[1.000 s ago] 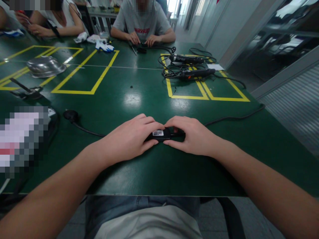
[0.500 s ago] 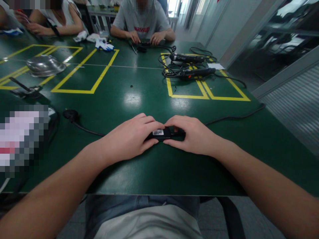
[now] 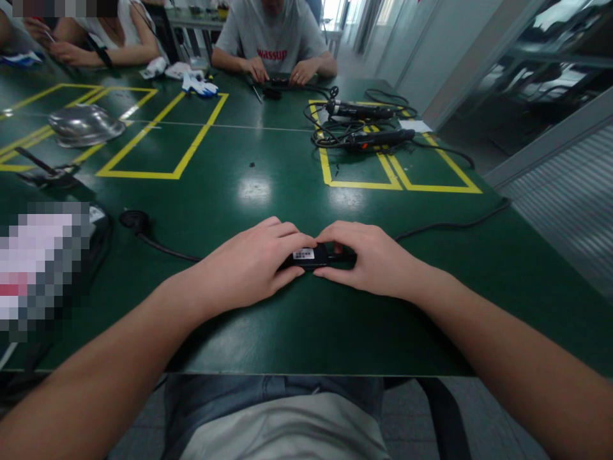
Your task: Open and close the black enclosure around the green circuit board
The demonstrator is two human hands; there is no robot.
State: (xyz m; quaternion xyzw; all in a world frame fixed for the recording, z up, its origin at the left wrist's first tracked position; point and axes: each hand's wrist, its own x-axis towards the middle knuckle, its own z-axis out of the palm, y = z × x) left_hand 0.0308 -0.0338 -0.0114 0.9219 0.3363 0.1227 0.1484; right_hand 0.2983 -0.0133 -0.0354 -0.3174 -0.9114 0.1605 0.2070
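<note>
A small black power adapter (image 3: 313, 257) with a white label lies on the green table (image 3: 297, 332) in front of me. My left hand (image 3: 256, 265) is closed around its left part, thumb on the near side and fingers on the far side. At its right end, my right hand (image 3: 376, 262) pinches it between thumb and fingers; both hands nearly touch. From under the left hand a black cord (image 3: 167, 250) leads to a plug (image 3: 136, 222). Another black cord (image 3: 445, 226) runs off beyond the right hand toward the table's right edge.
Two black corded tools (image 3: 364, 110) lie in yellow-taped areas at the back right. A metal bowl (image 3: 86, 124) sits at the back left, and a blurred-out object (image 3: 38, 262) is at the near left. Across the table a person (image 3: 275, 38) handles a dark item; gloves (image 3: 200, 85) lie nearby.
My hands and the power adapter stay in the same place. The view has shifted very slightly.
</note>
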